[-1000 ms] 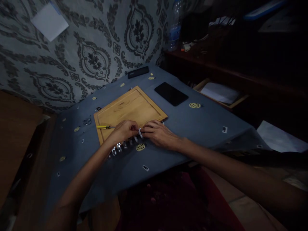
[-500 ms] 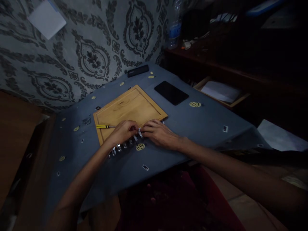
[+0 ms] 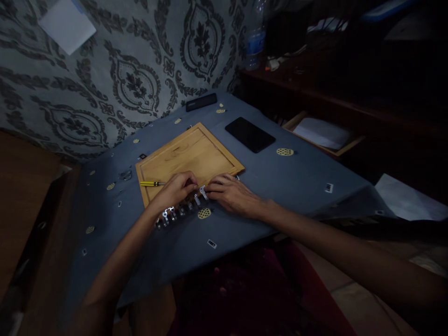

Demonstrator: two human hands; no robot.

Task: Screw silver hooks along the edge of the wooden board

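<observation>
Both hands worked at the near edge of the wooden board (image 3: pixel 191 156), at the middle of the bench (image 3: pixel 297 182). The left hand (image 3: pixel 177 189) was curled, and the right hand (image 3: pixel 229 193) lay with fingers stretched, tips touching a small metal piece (image 3: pixel 203 192). The dim light hid whether either hand grasped it. A row of metal clips (image 3: pixel 175 213) ran toward the near left edge, beside a perforated disc (image 3: pixel 204 213). A yellow screwdriver (image 3: pixel 152 184) lay across the board's left rim, just beside the left hand. A black phone (image 3: pixel 249 134) lay well apart toward the far right corner.
</observation>
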